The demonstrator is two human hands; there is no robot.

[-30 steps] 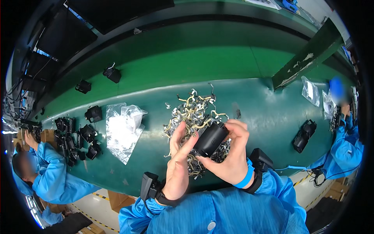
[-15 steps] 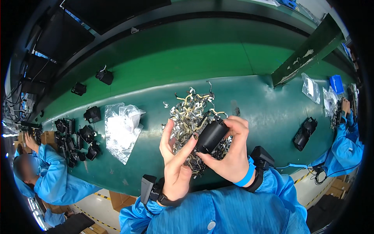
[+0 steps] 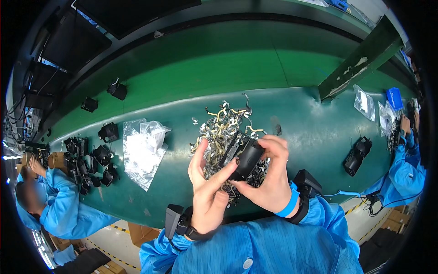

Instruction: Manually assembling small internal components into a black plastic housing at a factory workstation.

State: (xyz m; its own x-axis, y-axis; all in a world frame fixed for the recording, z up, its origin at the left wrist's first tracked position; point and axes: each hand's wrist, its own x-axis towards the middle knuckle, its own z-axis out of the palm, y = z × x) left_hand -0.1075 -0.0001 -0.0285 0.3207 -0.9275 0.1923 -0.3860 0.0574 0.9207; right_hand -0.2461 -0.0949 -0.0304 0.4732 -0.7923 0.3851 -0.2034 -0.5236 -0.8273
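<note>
A black plastic housing (image 3: 250,160) with a smooth rounded side is held over the middle of the bench. My right hand (image 3: 267,176) grips it from the right, fingers at its upper end and thumb at its lower end. A slotted, ribbed side of the part shows at its left. My left hand (image 3: 207,194) is at the left with fingers apart, and one fingertip touches the housing's lower left edge. A small dark spot at that fingertip is too small to make out. Beneath the housing lies a loose pile of short cables (image 3: 221,121) with white connectors and yellowish wrapping.
Clear plastic bags (image 3: 143,153) lie left of the pile, beside a cluster of black housings (image 3: 84,164). Another black housing (image 3: 357,156) lies at the right. Two black parts stand farther back left. A green post (image 3: 360,61) rises at the far right. Co-workers sit on both sides.
The housing has turned in my right hand, so its slotted side now shows at the left. My left fingertip has shifted slightly right along its edge.
</note>
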